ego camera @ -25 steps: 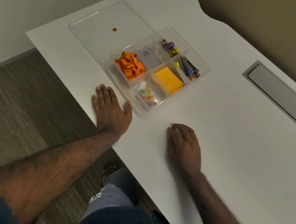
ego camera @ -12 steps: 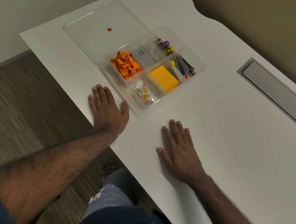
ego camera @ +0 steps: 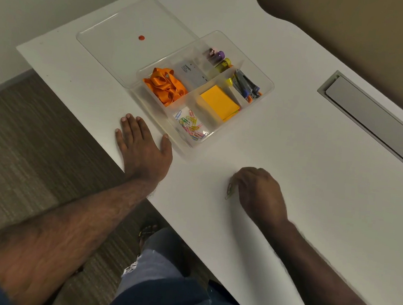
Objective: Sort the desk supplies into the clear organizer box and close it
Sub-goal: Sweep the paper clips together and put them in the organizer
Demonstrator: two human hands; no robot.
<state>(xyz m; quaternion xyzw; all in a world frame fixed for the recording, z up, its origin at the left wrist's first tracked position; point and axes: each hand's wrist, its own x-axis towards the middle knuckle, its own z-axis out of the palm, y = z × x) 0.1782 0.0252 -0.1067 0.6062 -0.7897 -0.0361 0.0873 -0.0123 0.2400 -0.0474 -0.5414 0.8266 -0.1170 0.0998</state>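
Presently the right hand [ego camera: 260,195] rests on the desk [ego camera: 316,175] with fingers curled, fingertips pinching a clip [ego camera: 229,190] that lies on or just above the surface; contact with the desk cannot be told. The left hand [ego camera: 144,149] lies flat, fingers spread, palm down at the desk's near edge, its thumb just beside the near corner of the box [ego camera: 264,79].

Between the right hand and the box the surface is bare white. The box stands lid off, with divided compartments. Nearest compartment: a heap of coloured clips [ego camera: 192,126]. Beside it, toward the right: a yellow pad [ego camera: 218,102]. Left compartment: orange bands [ego camera: 165,86]. Behind these: a grey card [ego camera: 190,74] and markers [ego camera: 220,59] with purple and yellow caps. Far right compartment: dark pens [ego camera: 246,85], bunched.

The lid [ego camera: 123,34] lies flat on the desk, touching the box's far-left side and partly overlapped by it; a red dot [ego camera: 141,38] sits near its middle.

Well to the right, a grey cable hatch [ego camera: 376,120] is set into the desk. Below the desk edge, a knee in torn jeans [ego camera: 150,265] shows above striped carpet [ego camera: 23,147].
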